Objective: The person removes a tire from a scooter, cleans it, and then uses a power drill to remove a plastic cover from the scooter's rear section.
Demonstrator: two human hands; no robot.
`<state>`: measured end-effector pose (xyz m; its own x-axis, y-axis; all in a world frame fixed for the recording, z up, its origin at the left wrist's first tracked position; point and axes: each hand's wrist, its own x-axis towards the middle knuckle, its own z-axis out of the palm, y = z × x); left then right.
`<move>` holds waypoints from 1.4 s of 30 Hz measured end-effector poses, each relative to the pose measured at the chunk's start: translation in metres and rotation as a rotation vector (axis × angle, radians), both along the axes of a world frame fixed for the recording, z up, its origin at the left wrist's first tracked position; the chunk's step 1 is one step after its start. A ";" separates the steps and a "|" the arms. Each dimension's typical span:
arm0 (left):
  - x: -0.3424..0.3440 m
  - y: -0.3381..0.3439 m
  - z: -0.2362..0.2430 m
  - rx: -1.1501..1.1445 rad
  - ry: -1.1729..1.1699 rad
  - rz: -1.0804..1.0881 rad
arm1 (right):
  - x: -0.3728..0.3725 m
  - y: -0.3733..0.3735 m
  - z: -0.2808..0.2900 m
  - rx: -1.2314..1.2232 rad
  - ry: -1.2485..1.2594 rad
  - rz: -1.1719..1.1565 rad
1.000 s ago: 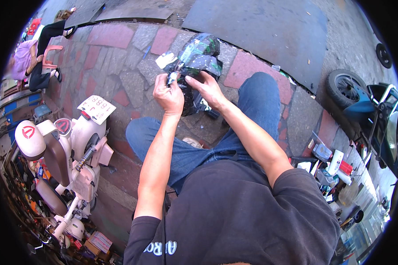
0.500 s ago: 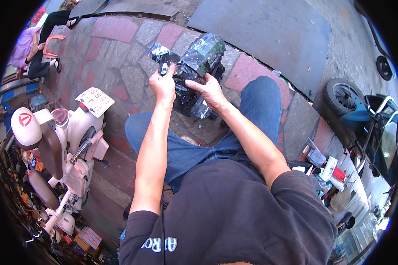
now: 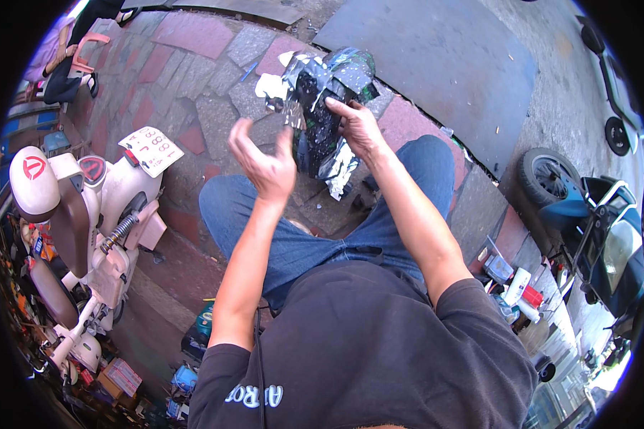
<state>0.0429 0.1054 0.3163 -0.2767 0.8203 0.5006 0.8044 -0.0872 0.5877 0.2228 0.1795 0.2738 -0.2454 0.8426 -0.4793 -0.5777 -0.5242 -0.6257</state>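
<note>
Between my knees, on the paving, stands a bulky black bundle (image 3: pixel 313 107) in shiny plastic wrapping. The wrapping (image 3: pixel 340 171) is torn into loose flaps with silvery undersides, and green marks show on its far end. What lies inside is mostly hidden. My right hand (image 3: pixel 360 130) pinches the wrapping on the bundle's right side, thumb on top. Just left of the bundle, my left hand (image 3: pixel 266 164) has its fingers spread, with the fingertips close to a silvery flap (image 3: pixel 293 116). I see nothing held in it.
A cream scooter (image 3: pixel 114 200) stands at the left. Far left, a person sits by a pink chair (image 3: pixel 87 53). A dark flat sheet (image 3: pixel 429 71) covers the ground ahead. To the right are a motorcycle wheel (image 3: pixel 549 177) and assorted bottles and boxes (image 3: pixel 516 286).
My left hand has let go of the wrapping and drawn back toward me, fingers opening. More silvery flaps stand loose on the bundle. My right hand stays at its right side.
</note>
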 end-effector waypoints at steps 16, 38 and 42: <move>0.048 0.018 -0.070 0.033 0.140 -0.069 | 0.019 0.017 0.018 -0.167 -0.140 0.198; 0.017 0.046 -0.106 0.060 -0.350 -0.239 | 0.225 -0.031 0.068 0.039 -0.679 -0.008; 0.002 0.052 -0.135 0.069 -0.340 -0.109 | 0.459 -0.071 0.206 -0.385 -2.007 0.081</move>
<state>0.0446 0.1575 0.1815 -0.3500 0.8214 0.4504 0.5481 -0.2103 0.8095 0.6816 0.1085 0.4801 0.7200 0.6694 -0.1830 0.6645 -0.7411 -0.0961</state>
